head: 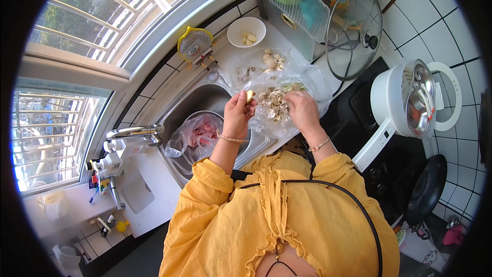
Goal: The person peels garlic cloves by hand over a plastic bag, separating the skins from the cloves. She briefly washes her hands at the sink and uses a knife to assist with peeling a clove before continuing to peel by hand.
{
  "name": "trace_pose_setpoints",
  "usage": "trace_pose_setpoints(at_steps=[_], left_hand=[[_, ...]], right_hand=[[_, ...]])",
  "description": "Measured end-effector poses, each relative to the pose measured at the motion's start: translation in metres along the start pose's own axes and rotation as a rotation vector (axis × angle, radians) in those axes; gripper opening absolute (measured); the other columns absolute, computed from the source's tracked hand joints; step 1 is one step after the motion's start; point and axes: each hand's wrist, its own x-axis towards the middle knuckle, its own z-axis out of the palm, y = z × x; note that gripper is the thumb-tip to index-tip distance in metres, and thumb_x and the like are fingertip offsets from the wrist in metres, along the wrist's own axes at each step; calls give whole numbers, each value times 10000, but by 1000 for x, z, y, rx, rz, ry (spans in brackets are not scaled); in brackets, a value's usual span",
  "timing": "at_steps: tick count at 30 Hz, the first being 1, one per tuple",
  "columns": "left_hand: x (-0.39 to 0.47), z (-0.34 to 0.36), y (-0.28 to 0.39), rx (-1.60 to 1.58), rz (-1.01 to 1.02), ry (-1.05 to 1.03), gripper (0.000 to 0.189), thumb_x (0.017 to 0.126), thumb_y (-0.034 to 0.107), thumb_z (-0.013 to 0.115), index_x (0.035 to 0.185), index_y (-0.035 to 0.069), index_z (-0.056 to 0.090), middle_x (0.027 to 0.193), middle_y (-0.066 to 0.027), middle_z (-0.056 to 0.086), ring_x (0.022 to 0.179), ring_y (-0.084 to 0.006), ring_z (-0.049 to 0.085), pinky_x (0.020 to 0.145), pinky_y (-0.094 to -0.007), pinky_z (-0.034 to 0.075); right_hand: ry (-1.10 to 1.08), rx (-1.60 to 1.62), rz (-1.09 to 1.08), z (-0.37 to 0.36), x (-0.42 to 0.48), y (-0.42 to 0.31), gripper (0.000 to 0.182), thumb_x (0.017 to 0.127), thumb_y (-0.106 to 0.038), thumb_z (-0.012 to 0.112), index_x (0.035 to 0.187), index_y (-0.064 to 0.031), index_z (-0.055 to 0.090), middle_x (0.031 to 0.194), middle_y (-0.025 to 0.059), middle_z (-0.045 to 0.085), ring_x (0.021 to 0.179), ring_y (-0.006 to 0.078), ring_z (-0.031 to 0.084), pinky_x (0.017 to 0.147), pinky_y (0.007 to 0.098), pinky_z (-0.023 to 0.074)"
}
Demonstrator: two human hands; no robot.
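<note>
My left hand [240,109] holds a peeled garlic clove [250,95] between thumb and fingers, near the sink's corner. Over a pile of garlic skins [273,104] on a clear plastic bag [321,84] is my right hand [302,109]; its fingertips reach down at the pile's right side, and whether they pinch anything is unclear. Unpeeled garlic [272,60] lies on plastic behind the pile. A white bowl [246,23] farther back contains several peeled cloves [250,39].
Left of my hands, the steel sink [209,92] holds a bag of raw meat [203,130]. A chrome faucet [134,132] stands beside it. To the right are a black cooktop [346,123], a white electric pot [388,96], a glass lid [353,34] and a black frying pan [426,188].
</note>
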Motion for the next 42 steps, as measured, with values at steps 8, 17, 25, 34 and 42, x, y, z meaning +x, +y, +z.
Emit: trace_pose_setpoints(at_steps=[8,17,25,34,42], left_hand=[[-1,2,5,-259,-59,-59,309,982,332,510,1037,39,592,708,15,514,598,-68,429,524,-191,361],[1,10,14,-226,3,-60,131,944,147,580,1056,81,564,982,-54,629,888,-132,621,790,-240,533],[32,15,2,-155,196,-70,201,891,1,600,1085,18,551,1067,-72,613,1004,-161,602,915,-279,499],[119,37,76,-5,263,42,441,938,52,534,1368,33,441,1261,-118,553,1084,-185,588,914,-288,499],[-23,-33,27,621,195,-175,285,917,77,564,1188,6,613,791,-61,687,729,-111,679,664,-247,535]], right_hand=[[-226,-173,148,-18,8,-26,130,742,-35,640,863,-47,688,975,105,667,949,312,588,815,381,491],[-321,-37,215,-23,8,-38,144,743,-24,615,864,-42,689,1001,137,639,973,327,575,822,398,481],[-110,147,52,-13,-5,-22,154,778,14,590,893,-35,681,919,115,655,871,316,621,782,389,504],[-105,205,-32,-15,-3,-31,142,803,11,604,929,-2,665,946,145,665,825,321,646,707,361,520],[-354,320,298,-23,14,-32,122,806,-10,613,888,-30,701,836,146,682,724,274,643,679,357,509]])
